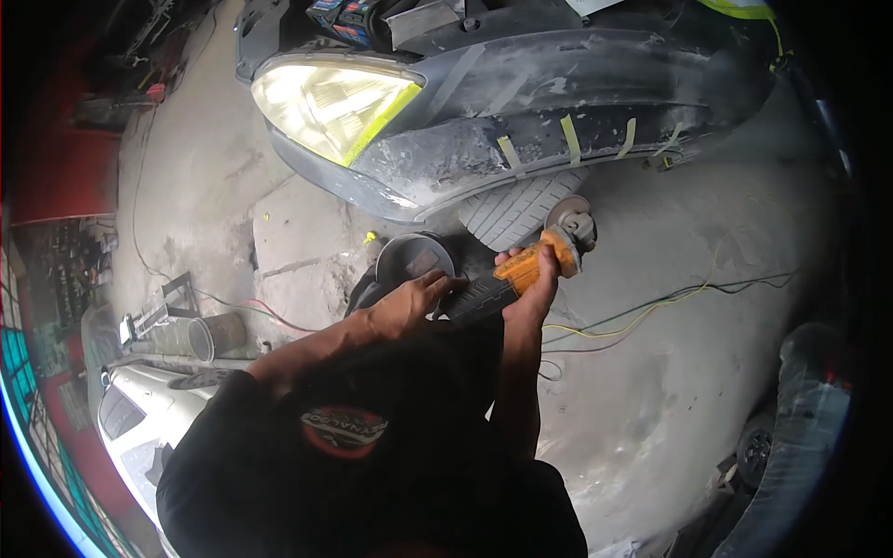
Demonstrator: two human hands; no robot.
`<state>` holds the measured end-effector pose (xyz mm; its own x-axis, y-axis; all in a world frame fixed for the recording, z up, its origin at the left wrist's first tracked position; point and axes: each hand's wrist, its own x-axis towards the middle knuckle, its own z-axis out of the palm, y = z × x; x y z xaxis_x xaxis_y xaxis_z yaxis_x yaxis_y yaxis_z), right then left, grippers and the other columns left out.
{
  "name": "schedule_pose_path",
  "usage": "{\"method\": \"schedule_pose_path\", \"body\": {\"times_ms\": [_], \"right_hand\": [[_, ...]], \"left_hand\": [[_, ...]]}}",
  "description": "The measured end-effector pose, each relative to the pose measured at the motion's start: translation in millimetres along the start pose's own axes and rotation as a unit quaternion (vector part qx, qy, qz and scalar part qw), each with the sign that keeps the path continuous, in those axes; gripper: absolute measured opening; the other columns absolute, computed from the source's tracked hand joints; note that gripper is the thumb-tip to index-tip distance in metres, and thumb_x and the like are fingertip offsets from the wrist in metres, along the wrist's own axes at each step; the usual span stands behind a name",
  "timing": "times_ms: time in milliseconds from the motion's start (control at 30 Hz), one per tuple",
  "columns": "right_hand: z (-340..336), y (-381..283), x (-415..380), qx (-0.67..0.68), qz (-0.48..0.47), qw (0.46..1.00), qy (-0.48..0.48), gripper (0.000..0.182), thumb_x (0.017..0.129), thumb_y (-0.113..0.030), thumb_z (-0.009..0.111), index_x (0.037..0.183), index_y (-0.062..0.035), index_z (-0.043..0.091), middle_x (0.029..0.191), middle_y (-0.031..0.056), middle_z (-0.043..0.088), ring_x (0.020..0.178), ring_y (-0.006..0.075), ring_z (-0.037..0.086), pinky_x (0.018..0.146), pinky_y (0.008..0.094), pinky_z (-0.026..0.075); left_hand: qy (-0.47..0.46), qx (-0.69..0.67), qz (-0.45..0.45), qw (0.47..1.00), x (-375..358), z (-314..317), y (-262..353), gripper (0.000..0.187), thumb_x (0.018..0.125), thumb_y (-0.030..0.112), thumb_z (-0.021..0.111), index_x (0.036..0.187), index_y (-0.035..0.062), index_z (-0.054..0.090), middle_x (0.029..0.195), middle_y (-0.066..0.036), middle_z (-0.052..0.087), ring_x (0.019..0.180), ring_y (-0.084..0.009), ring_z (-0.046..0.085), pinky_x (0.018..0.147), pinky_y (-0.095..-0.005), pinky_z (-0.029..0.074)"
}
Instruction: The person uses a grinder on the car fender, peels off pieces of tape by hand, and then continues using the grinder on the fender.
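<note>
An angle grinder, orange at the front with a black rear body, is held across in front of me. My right hand wraps round its orange part, thumb along the side. At the black rear end, my left hand has its fingers bent together against the body. A round disc sits on the grinder's metal head, by the tire. Just beyond my left fingers is a dark round bucket with something brownish inside.
A car's dark, scuffed bumper with tape strips and a lit headlight stands ahead. Cables cross the concrete floor at right. Another bucket and a white car are at left. A covered vehicle stands at right.
</note>
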<state>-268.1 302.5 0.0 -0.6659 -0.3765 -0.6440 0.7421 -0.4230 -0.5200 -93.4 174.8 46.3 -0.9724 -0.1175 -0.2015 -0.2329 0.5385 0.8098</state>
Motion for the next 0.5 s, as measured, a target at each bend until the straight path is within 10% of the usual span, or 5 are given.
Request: {"method": "schedule_pose_path", "body": {"times_ms": [500], "right_hand": [[-21, -39, -28, -0.065, 0.014, 0.998, -0.023, 0.049, 0.092, -0.047, 0.065, 0.116, -0.0071, 0.052, 0.094, 0.0125, 0.060, 0.085, 0.0297, 0.062, 0.083, 0.0457, 0.055]], "left_hand": [[0.078, -0.181, -0.030, 0.980, -20, 32, 53, 0.062, 0.077, 0.008, 0.081, 0.135, 0.0018, 0.060, 0.116, -0.018, 0.064, 0.107, -0.0352, 0.064, 0.091, -0.0423, 0.055]]}}
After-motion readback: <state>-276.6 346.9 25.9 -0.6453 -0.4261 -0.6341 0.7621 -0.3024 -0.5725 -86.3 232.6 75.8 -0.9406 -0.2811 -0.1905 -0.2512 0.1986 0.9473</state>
